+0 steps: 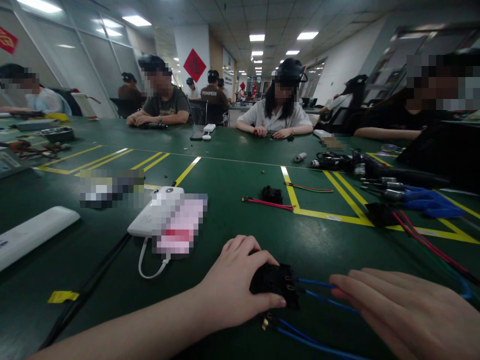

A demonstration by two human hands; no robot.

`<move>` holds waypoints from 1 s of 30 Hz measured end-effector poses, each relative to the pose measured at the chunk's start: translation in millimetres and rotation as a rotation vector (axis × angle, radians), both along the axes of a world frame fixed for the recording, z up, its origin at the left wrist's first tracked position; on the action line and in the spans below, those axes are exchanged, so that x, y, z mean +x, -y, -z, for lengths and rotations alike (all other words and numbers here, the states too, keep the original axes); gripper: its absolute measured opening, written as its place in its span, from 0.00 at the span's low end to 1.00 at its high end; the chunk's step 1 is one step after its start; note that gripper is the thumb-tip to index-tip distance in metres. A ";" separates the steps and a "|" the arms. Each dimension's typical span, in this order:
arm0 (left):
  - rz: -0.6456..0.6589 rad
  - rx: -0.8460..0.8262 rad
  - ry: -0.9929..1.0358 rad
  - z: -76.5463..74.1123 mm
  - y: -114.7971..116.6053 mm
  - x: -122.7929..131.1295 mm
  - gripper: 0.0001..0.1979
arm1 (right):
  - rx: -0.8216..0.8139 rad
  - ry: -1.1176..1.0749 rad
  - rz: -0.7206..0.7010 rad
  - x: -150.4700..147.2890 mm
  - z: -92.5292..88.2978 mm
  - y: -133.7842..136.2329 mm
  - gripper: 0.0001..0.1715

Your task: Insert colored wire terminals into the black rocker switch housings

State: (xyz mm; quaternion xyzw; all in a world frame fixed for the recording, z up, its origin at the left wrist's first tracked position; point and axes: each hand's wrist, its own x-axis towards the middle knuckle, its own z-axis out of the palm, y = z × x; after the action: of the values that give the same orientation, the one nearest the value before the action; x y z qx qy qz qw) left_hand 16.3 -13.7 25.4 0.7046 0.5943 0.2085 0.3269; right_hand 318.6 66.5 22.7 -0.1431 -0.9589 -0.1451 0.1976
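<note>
My left hand (234, 282) is closed round a small black connector block (275, 284) that rests on the green table near the front edge. Thin blue wires (322, 292) run from the block's right side. My right hand (408, 312) comes in from the right, its fingers stretched along those wires and its fingertips pinching one of them close to the block. More blue wire (300, 337) with a small metal terminal lies just below the block.
A white power bank (153, 217) with cable lies left of centre, a white bar (32, 235) at far left. Red wires (268, 202), another black block (272, 194), blue-handled tools (416, 197) and yellow tape lines lie ahead. Several people sit round the table.
</note>
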 end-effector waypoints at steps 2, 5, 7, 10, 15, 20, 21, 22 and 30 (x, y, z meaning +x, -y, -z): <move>-0.001 -0.006 0.002 -0.8 0.2 0.1 0.24 | -0.021 -0.013 0.008 2.9 4.1 1.3 0.31; -0.005 -0.011 -0.001 -1.2 0.3 0.4 0.24 | -0.047 -0.002 -0.032 -9.9 -3.9 -0.9 0.27; -0.005 0.002 0.003 -0.3 0.2 0.2 0.23 | -0.086 0.022 -0.053 -21.9 -13.1 -3.9 0.25; 0.002 0.026 0.007 2.3 -0.1 -0.7 0.23 | -0.087 0.027 -0.051 -30.4 -20.3 -7.3 0.26; -0.002 0.011 0.006 2.5 -0.2 -1.0 0.24 | -0.013 -0.037 -0.045 -12.8 -7.0 -4.4 0.26; 0.005 0.012 0.005 1.1 -0.2 -0.8 0.23 | -0.002 0.007 -0.021 -6.5 -2.2 -2.8 0.27; 0.007 0.020 0.006 1.3 -0.2 -1.0 0.23 | -0.010 0.009 -0.029 -10.5 -5.5 -3.8 0.27; 0.005 0.025 0.008 1.6 -0.3 -1.1 0.23 | -0.031 0.013 -0.034 -15.3 -9.4 -5.2 0.26; -0.008 0.014 0.008 0.7 -0.6 -0.1 0.23 | -0.048 -0.019 -0.039 -10.7 -8.3 -5.4 0.26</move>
State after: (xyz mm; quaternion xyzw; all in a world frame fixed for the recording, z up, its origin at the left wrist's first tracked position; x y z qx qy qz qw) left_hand 16.2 -13.1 24.7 0.7037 0.5941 0.2169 0.3237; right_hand 307.9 71.9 31.1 -0.1306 -0.9628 -0.1168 0.2058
